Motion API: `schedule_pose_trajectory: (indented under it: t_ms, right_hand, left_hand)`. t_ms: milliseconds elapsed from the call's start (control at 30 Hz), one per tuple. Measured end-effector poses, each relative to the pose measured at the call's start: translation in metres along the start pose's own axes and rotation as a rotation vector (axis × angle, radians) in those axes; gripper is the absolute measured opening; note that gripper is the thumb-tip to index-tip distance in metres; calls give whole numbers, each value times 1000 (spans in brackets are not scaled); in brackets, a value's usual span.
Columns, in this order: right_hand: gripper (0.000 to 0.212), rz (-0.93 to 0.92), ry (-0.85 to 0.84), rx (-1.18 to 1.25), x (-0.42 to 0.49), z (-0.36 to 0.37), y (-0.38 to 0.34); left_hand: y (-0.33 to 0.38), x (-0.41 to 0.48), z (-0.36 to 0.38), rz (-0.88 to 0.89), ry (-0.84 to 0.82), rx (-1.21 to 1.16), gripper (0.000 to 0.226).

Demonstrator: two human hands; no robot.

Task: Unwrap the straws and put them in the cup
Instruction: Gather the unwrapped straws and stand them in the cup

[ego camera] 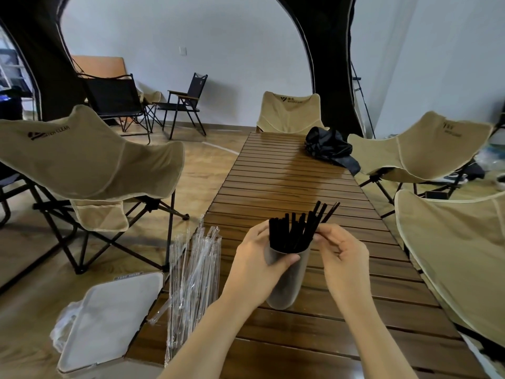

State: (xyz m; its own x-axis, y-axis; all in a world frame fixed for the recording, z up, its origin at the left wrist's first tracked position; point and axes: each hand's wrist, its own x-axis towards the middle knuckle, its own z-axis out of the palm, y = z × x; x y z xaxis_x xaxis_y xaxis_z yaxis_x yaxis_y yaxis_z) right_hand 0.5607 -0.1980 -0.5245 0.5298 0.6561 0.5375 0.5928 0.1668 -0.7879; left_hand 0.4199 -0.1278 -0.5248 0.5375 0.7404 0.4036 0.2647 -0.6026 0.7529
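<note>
A tall grey cup (285, 283) stands on the slatted wooden table (287, 170), near its front. Several black straws (292, 231) stick up out of the cup, fanning to the right. My left hand (257, 258) wraps around the cup's upper left side. My right hand (341, 253) is just right of the rim, with its fingertips pinched on a black straw that leans out of the cup. A pile of clear plastic wrappers (194, 274) lies along the table's left edge.
A grey bin with a flat lid (109, 315) stands on the floor at the front left. Beige folding chairs (90, 160) surround the table. A black bag (328, 146) lies on the table's far right corner.
</note>
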Motion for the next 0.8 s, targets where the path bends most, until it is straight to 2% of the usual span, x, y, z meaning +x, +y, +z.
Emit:
schedule_pose_trajectory:
  t_ms: [267, 433, 533, 800]
  right_hand:
    - [18, -91, 110, -75, -1, -2, -3]
    - [36, 1, 145, 0, 0, -2, -8]
    - [41, -16, 157, 27, 1, -5, -11]
    - [20, -200, 291, -45, 4, -11, -25]
  left_hand:
    - [-12, 4, -2, 0, -10, -28, 50]
    - [-18, 5, -3, 7, -19, -86, 55]
    - [-19, 5, -3, 3, 0, -117, 56]
    - [-19, 2, -3, -21, 8, -165, 59]
